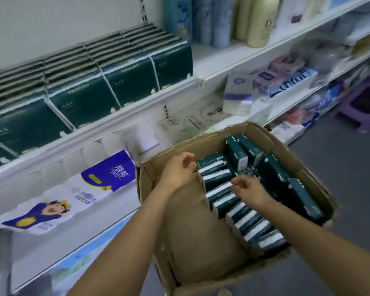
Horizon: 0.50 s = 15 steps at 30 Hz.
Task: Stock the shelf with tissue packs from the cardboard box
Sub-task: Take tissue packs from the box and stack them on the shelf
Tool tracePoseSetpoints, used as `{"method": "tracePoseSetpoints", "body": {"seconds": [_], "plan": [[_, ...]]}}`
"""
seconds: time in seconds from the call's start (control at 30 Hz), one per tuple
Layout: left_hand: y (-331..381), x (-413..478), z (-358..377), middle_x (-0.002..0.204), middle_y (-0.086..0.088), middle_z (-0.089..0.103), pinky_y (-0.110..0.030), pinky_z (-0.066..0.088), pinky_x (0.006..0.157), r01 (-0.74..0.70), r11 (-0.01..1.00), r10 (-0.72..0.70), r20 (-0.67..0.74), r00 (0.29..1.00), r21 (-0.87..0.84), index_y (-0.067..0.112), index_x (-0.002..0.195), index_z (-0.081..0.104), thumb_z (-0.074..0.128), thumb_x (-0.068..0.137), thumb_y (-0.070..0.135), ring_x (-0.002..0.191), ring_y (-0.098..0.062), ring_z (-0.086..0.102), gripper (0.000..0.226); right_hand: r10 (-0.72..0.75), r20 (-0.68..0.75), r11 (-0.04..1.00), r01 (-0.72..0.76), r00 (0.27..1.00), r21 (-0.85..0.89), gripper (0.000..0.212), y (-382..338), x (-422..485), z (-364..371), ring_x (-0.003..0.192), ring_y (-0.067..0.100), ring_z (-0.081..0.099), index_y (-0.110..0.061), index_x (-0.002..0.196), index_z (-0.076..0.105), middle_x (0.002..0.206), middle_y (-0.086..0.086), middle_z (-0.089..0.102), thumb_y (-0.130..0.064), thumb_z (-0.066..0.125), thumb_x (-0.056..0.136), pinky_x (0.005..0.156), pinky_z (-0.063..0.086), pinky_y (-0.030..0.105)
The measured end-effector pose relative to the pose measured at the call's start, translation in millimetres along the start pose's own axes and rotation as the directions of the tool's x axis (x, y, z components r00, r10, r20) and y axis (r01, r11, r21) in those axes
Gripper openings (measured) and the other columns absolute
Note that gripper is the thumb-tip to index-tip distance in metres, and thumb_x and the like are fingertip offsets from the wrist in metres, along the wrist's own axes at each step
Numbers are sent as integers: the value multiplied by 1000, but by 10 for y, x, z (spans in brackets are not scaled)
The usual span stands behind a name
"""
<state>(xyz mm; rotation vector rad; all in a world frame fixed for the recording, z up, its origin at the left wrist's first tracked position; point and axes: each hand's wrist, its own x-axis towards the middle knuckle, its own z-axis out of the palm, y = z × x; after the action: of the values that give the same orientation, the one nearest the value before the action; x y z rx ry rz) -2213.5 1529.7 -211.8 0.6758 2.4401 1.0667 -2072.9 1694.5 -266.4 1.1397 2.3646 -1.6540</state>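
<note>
An open cardboard box stands on the floor in front of the shelves. A row of dark green tissue packs stands on edge along its middle, and more lie loose at the right side. The box's left half is bare cardboard. My left hand hovers at the far end of the row, fingers loosely curled and holding nothing. My right hand reaches over the row, its curled fingertips hooked on the white top edge of one pack. The upper shelf holds matching green packs in tight rows.
Below that shelf lie white toilet roll bundles with a purple label. Bottles stand to the right of the green packs. Mixed tissue packs fill the lower right shelf. A purple stool stands on the grey floor at the right.
</note>
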Motion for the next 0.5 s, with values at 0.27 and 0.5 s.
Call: {"method": "tracePoseSetpoints", "body": {"seconds": [0.27, 0.5], "plan": [[20, 598, 205, 154, -2, 32, -41, 32, 114, -103, 968, 77, 122, 990, 231, 22, 147, 34, 55, 97, 24, 139, -21, 34, 54, 82, -176, 996, -88, 981, -27, 4, 271, -82, -223, 76, 16, 48, -8, 95, 57, 77, 3, 52, -11, 56, 92, 70, 38, 24], [-139, 1132, 319, 154, -8, 31, -49, 32, 113, -224, 916, 171, 182, 968, 334, 21, 151, 23, 57, 94, 23, 138, -29, 35, 67, 142, -397, 917, -272, 907, -292, 36, 325, -455, -292, 115, 23, 54, -22, 130, 50, 125, -1, 56, -33, 53, 96, 100, 37, 42]]}}
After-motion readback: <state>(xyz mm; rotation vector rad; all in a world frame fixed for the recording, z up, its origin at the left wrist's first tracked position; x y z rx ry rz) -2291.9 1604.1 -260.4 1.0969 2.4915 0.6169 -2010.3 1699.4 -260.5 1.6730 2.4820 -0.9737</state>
